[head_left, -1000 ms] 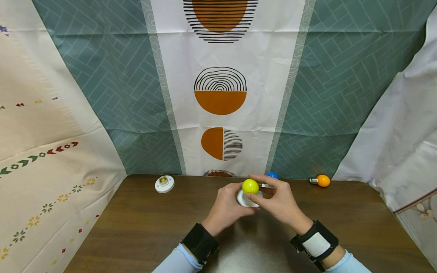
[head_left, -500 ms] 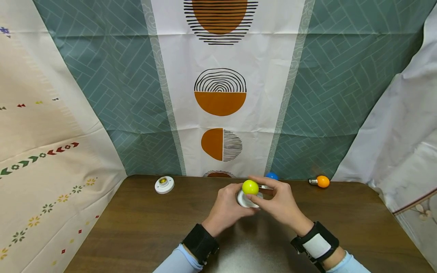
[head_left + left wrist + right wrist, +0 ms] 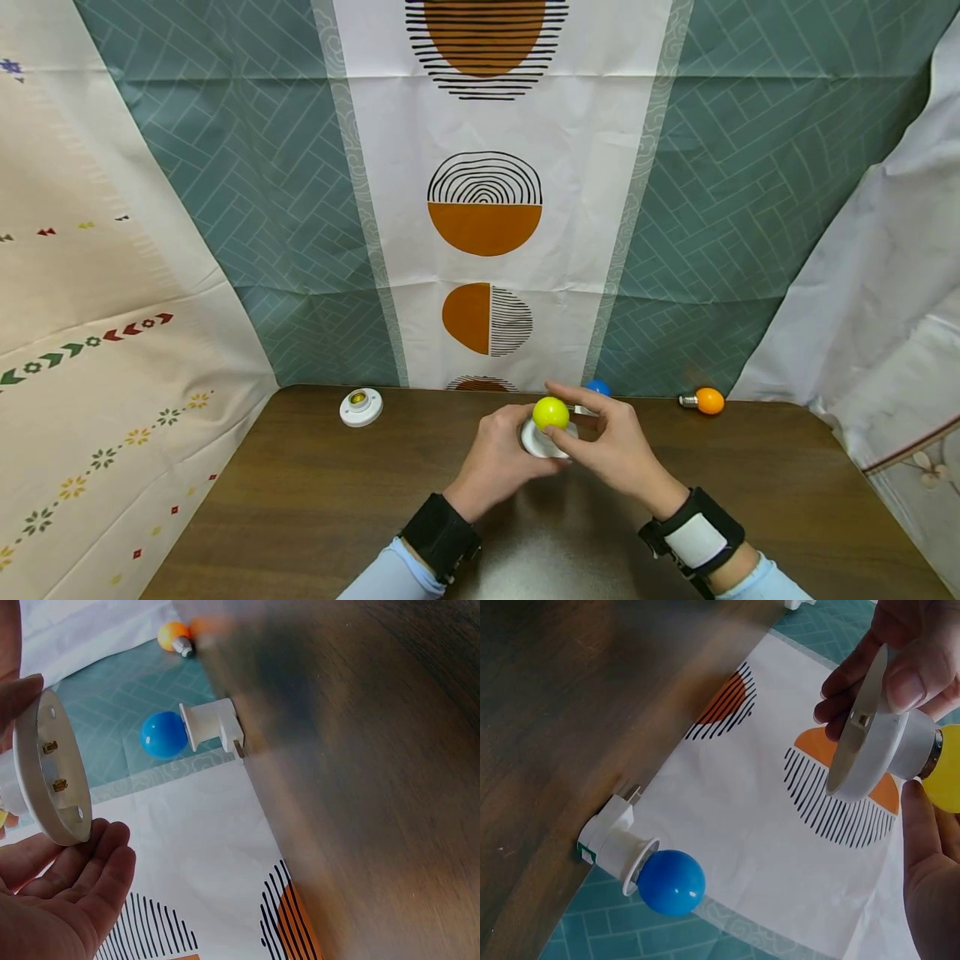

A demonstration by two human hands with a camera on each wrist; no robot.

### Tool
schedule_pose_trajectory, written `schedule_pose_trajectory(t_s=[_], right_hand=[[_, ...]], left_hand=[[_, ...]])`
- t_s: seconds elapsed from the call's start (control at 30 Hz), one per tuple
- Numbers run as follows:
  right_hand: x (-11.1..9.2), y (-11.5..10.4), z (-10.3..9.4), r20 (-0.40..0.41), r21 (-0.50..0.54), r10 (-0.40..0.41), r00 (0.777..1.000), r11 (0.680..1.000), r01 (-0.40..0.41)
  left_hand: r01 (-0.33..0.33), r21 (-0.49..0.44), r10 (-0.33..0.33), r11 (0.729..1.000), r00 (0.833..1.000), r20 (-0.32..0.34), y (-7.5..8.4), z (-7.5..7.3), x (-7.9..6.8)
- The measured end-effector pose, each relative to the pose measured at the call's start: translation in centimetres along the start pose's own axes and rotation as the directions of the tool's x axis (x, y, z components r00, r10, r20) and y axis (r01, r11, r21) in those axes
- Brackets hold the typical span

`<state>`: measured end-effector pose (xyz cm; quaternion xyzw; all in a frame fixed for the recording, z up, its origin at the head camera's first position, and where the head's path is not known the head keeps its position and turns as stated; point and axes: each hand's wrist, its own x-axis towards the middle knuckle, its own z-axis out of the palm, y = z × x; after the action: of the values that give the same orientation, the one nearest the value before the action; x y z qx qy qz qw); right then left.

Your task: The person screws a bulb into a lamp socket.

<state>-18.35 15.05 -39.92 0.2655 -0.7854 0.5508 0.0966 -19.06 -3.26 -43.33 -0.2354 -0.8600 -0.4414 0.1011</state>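
Note:
In the head view my left hand [image 3: 497, 454] grips a round white lamp holder [image 3: 534, 440] by its wide base, above the table. The base is tilted, and its hollow underside with brass contacts faces the left wrist camera. A yellow bulb [image 3: 551, 412] sits at the holder's mouth, and a ring of its metal cap shows there in the right wrist view. The fingers and thumb of my right hand [image 3: 613, 437] are around this bulb. Behind the right hand, a blue bulb [image 3: 671, 883] is fitted in a white plug-in socket [image 3: 615, 840] lying on the table.
Another white lamp holder [image 3: 361, 407] stands at the back left of the brown wooden table [image 3: 315, 500]. An orange bulb [image 3: 709, 401] with a bare metal cap lies at the back right. A patterned cloth [image 3: 487, 117] hangs behind the table's back edge.

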Motion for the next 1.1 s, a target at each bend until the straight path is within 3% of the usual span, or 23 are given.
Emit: schedule_pose_trajectory(t_s=[0.3,0.67,0.93,1.1], right_hand=[[-0.17,-0.04,0.23,-0.072,-0.012,0.002,0.997,1.0,-0.003],[-0.15,-0.25,0.06,0.004,-0.004,-0.021,1.0,1.0,0.021],[-0.18,-0.1,0.04,-0.059,-0.025,-0.011,0.998,1.0,0.01],[-0.17,-0.09,-0.04,-0.036,-0.019,-0.003,0.999,1.0,0.002]], left_hand=[[-0.003,-0.005,0.003,1.0,1.0,-0.008,-0.02,0.05,-0.03],[-0.021,0.002,0.021,1.0,1.0,-0.013,0.02,0.11,-0.03],[0.001,-0.005,-0.001,1.0,1.0,-0.01,-0.02,0.14,0.02],[-0.008,0.002,0.008,1.0,1.0,-0.008,-0.07,0.14,0.03]])
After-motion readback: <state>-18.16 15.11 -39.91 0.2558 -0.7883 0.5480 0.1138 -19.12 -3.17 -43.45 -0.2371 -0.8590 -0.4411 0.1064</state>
